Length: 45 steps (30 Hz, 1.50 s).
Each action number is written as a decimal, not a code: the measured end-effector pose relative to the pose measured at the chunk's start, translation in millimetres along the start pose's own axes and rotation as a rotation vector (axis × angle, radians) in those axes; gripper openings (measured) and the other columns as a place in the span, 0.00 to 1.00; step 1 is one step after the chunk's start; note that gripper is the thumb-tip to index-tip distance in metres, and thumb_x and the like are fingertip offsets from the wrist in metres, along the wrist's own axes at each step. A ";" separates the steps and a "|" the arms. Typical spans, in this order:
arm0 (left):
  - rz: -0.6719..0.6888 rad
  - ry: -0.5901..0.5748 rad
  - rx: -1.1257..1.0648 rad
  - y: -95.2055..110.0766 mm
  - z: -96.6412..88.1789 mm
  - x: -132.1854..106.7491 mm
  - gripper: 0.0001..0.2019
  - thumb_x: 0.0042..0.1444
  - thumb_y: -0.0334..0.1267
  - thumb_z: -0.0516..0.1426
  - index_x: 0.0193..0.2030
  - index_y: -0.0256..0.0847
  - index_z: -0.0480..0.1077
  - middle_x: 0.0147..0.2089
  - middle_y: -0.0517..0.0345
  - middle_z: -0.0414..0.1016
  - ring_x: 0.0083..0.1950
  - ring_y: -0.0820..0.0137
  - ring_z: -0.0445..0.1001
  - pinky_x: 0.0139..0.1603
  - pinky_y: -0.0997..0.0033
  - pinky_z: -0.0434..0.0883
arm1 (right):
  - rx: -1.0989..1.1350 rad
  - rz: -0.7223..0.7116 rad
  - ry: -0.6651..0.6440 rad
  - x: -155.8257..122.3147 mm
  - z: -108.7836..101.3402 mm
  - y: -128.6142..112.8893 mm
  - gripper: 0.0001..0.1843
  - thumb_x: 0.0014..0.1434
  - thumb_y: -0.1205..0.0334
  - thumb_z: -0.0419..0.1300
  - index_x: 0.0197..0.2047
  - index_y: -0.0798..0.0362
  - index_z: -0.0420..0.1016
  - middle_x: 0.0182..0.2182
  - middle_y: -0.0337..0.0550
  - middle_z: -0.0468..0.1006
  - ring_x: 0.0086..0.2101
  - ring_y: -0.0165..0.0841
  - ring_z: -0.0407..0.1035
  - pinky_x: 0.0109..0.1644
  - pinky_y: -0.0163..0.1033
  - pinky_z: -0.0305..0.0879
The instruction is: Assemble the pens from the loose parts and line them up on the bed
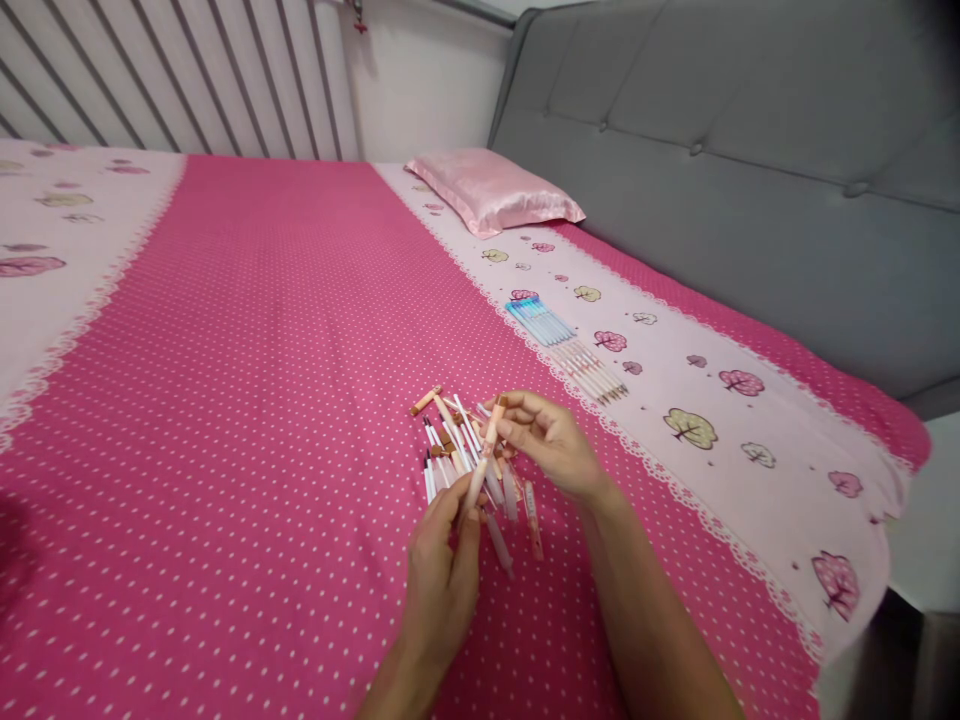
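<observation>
Both hands hold one pale pink pen (pixel 484 462) over a loose heap of similar pens (pixel 459 448) on the pink dotted bedspread (pixel 247 360). My left hand (pixel 442 580) pinches the pen's lower end. My right hand (pixel 547 440) pinches its upper end, at the orange-brown cap. The pen is tilted, top to the right. Several pens and loose caps lie scattered under the hands.
A tidy row of pens (pixel 570 350), some with blue caps, some pale, lies on the pale tree-print band to the right. A pink pillow (pixel 491 190) sits at the far end by the grey padded headboard (pixel 750 170). The bed's edge drops off at the right.
</observation>
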<state>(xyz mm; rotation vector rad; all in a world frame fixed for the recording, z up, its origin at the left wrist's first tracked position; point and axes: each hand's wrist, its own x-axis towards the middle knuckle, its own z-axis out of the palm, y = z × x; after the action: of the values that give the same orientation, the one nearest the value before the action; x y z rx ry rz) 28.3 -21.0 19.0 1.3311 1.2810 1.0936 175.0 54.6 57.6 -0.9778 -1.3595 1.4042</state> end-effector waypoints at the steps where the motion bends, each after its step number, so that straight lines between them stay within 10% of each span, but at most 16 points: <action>1: 0.002 0.000 -0.004 -0.1 0.1 0.0 0.18 0.60 0.41 0.49 0.54 0.40 0.67 0.37 0.54 0.73 0.37 0.67 0.71 0.37 0.69 0.68 | 0.004 0.006 -0.001 0.0 -0.2 0.4 0.13 0.53 0.57 0.62 0.40 0.53 0.70 0.29 0.39 0.73 0.27 0.26 0.68 0.29 0.32 0.64; 34: 0.009 -0.003 -0.050 -2.4 -0.1 -0.3 0.18 0.60 0.41 0.50 0.55 0.39 0.67 0.42 0.51 0.74 0.40 0.67 0.72 0.40 0.69 0.69 | -0.077 0.016 -0.079 -1.3 -1.8 3.1 0.13 0.51 0.59 0.63 0.41 0.52 0.71 0.34 0.41 0.74 0.35 0.29 0.70 0.38 0.36 0.68; 45: -0.196 -0.115 -0.446 5.2 0.9 2.1 0.16 0.55 0.43 0.56 0.48 0.36 0.71 0.33 0.54 0.72 0.30 0.72 0.69 0.30 0.73 0.69 | 0.069 0.100 -0.212 -4.0 -3.1 5.7 0.12 0.52 0.60 0.63 0.40 0.54 0.69 0.34 0.42 0.78 0.35 0.29 0.73 0.41 0.36 0.69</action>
<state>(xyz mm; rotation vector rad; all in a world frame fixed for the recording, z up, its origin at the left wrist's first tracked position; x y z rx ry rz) 30.1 -18.9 24.0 0.9009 0.9852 1.0703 178.5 51.7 51.5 -0.8820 -1.4212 1.6578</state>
